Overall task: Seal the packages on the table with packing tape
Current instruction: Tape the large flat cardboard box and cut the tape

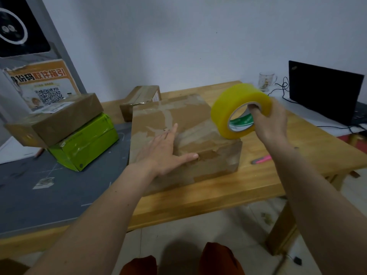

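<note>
A large brown cardboard box (pixel 190 120) with old torn tape patches lies in the middle of the wooden table (pixel 258 185). My left hand (pixel 165 153) presses flat on its top near the front edge, fingers straight and spread. My right hand (pixel 272 124) grips a big yellow roll of packing tape (pixel 236 110), fingers hooked through its core, holding it at the box's right end, touching or just above the top. A smaller brown box (pixel 139 100) sits behind the large one.
At the left, a flat brown parcel (pixel 59 120) is stacked on a green box (pixel 87 143) over a dark grey mat (pixel 49 191). A pink utility knife (pixel 261 159) lies right of the box. A laptop (pixel 325 92), cables and a glass mug (pixel 266 81) stand at the back right.
</note>
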Available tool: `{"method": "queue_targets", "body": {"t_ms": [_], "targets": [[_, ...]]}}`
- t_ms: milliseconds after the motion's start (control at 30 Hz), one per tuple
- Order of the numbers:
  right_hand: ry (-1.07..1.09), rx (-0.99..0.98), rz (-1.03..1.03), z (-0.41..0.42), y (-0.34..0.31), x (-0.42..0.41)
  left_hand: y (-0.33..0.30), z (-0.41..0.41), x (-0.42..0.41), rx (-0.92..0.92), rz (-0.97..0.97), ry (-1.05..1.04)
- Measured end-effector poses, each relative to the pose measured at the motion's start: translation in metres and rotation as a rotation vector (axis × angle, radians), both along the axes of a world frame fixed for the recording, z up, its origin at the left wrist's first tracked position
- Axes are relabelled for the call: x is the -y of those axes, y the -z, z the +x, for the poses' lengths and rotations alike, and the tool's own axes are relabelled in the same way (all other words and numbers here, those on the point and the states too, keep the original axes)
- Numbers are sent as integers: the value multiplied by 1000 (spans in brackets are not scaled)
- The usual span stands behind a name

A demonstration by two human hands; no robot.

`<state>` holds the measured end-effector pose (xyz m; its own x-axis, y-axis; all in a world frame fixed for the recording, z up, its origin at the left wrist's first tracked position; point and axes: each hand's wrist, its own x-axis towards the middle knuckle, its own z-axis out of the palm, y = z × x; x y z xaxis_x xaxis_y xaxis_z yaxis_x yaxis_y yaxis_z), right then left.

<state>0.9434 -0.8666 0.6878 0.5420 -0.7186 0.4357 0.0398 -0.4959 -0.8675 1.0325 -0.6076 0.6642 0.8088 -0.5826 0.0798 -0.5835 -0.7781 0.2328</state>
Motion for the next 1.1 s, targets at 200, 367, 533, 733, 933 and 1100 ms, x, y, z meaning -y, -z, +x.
{"method": "queue_targets", "body": {"t_ms": [200, 367, 533, 733, 933, 1100], "targets": [[96, -52, -265, -9, -4, 5, 2, 2, 0, 48, 56, -5], [202, -260, -379, -28, -8, 33, 2, 8, -2, 70, 69, -2], [149, -260, -373, -39, 7, 22, -3, 21, -16, 85, 104, 15], [-56, -175, -46, -34, 18, 17, -14, 30, -36, 10, 102, 63], [-123, -3, 356, -20, 26, 12, -33, 19, 21, -28, 172, 52], [-154, 19, 356, -18, 25, 23, -13, 8, 54, 47, 56, 199]]}}
